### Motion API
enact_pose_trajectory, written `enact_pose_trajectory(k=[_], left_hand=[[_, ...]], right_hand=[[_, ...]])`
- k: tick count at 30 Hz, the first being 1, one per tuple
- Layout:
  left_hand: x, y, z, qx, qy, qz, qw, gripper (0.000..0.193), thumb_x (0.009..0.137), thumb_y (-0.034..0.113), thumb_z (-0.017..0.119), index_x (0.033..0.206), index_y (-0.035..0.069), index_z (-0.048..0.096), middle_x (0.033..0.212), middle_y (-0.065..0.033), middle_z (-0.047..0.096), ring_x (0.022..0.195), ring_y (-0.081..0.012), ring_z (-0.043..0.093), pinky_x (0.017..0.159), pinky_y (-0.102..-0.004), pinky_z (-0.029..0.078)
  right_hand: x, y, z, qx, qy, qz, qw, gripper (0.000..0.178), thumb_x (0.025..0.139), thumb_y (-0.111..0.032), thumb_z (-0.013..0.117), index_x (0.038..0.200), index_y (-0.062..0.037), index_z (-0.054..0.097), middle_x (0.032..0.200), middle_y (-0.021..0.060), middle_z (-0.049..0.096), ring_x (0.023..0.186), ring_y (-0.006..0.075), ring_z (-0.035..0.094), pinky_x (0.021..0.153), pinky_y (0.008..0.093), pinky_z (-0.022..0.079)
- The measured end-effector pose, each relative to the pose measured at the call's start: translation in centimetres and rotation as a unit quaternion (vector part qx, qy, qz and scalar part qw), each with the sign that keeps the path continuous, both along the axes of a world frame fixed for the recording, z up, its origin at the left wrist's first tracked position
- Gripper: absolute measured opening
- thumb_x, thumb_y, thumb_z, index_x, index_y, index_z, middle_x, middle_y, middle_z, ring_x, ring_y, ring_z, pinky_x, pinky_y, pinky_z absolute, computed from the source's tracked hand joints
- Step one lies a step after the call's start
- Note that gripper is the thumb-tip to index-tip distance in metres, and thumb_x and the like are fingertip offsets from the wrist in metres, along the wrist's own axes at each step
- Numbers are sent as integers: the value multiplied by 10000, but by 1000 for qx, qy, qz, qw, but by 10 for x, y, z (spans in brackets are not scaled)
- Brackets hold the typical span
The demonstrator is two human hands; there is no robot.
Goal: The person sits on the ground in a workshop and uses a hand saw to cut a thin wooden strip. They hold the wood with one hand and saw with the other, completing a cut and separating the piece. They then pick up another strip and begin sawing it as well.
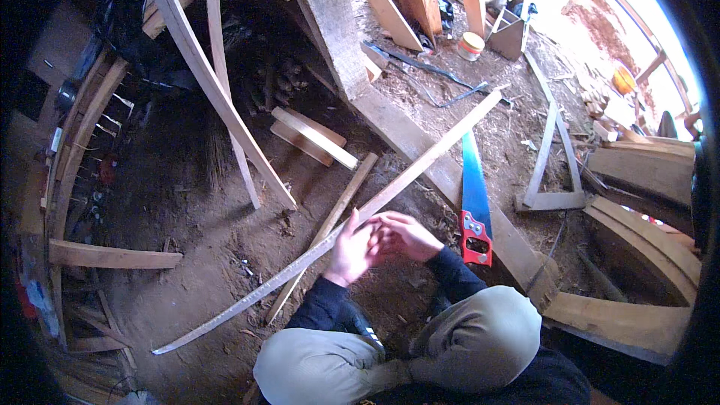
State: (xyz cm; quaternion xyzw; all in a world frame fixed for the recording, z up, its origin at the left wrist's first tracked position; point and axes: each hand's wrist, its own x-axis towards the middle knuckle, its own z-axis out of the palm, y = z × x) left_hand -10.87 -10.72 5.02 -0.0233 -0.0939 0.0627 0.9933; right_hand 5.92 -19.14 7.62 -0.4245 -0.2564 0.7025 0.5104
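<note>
My left hand [349, 252] and my right hand [409, 235] meet in front of my knees. The left thumb points up, and its fingers reach toward the right hand, whose fingers bend over to meet them. I see nothing held, though the spot where the fingertips meet is partly hidden and soft. Just beyond the hands, a long thin wooden strip [420, 162] runs slantwise from near left to far right, resting across a thick plank [394, 123]. Under it lies a shorter strip [343, 202]. Right of my hands, a handsaw [474, 199] with blue blade and red handle lies against the plank.
Two crossed wood pieces [315, 137] lie on the dirt ahead. Tall curved boards [196, 60] lean at the left. A triangular wooden frame [553, 157], an open wooden toolbox [511, 32] and a yellow-rimmed tub [471, 46] stand at right. Heavy curved timber [619, 318] borders my right knee.
</note>
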Motion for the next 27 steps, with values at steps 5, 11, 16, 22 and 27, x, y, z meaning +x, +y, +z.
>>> enact_pose_trajectory(k=[5,11,16,22,27], left_hand=[[-12,-13,104,152,57,69,984,907,846,782,268,1493,147,246,1462,-298,295,1305,-433,385,1029,-613,328],[-3,-27,27,262,227,-23,938,747,940,616,334,1328,-16,417,1181,-300,569,1063,-457,583,920,-575,464],[-38,0,21,212,355,83,907,686,964,601,299,1350,53,444,1315,-166,531,1222,-289,512,1012,-444,403],[16,-31,15,168,245,-14,955,820,936,667,256,1399,-1,365,1380,-213,463,1245,-301,487,1074,-433,346],[-4,-12,31,44,267,38,962,771,933,648,307,1409,43,358,1430,-239,390,1299,-375,424,1052,-494,383]], right_hand=[[12,-18,-11,-44,195,-207,958,410,969,-396,373,1083,-53,566,1002,131,656,865,250,639,857,394,484],[-16,-12,27,-66,367,38,927,704,957,-571,317,1314,16,472,1174,205,590,987,255,611,868,389,487],[5,-15,99,75,282,61,954,750,969,-576,233,1409,15,370,1424,222,423,1303,366,422,1093,522,282],[-19,-11,13,-51,294,250,921,777,983,-582,211,1168,96,542,1072,310,621,1027,432,611,939,542,453],[12,-31,21,148,241,313,907,623,990,-484,367,1347,23,423,1316,199,515,1213,304,508,1062,454,350]])
